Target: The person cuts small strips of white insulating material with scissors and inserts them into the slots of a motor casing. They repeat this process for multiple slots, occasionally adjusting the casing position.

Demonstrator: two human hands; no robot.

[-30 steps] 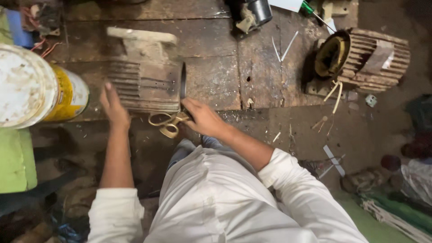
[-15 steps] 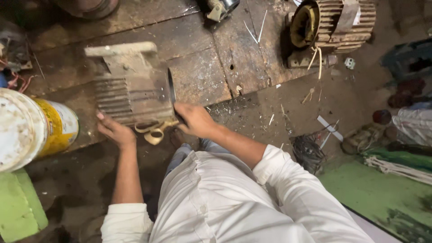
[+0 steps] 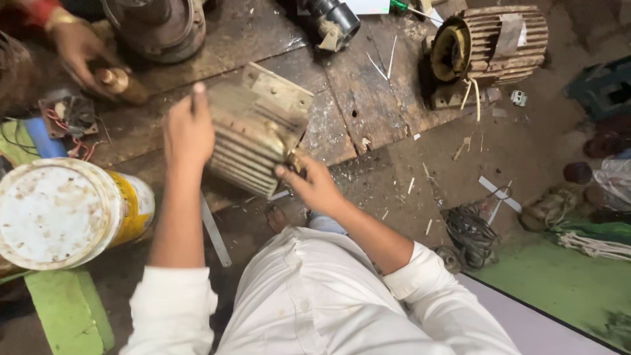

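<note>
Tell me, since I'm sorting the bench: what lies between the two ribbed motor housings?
In the head view, only the plank workbench with thin pale strips separates the held housing from the far housing.

The left hand point(image 3: 187, 128) covers the nine o'clock edge of the finned motor housing point(image 3: 253, 141), so the grip there cannot be told. The right hand point(image 3: 312, 187) hides the housing's five o'clock corner and whatever its fingers pinch. At eleven o'clock, another person's hand point(image 3: 75, 46) is cut off by the frame edge. The dark round casing point(image 3: 158, 26) at twelve o'clock is cropped too. The yellow can point(image 3: 66, 213) runs off at nine o'clock.
</note>
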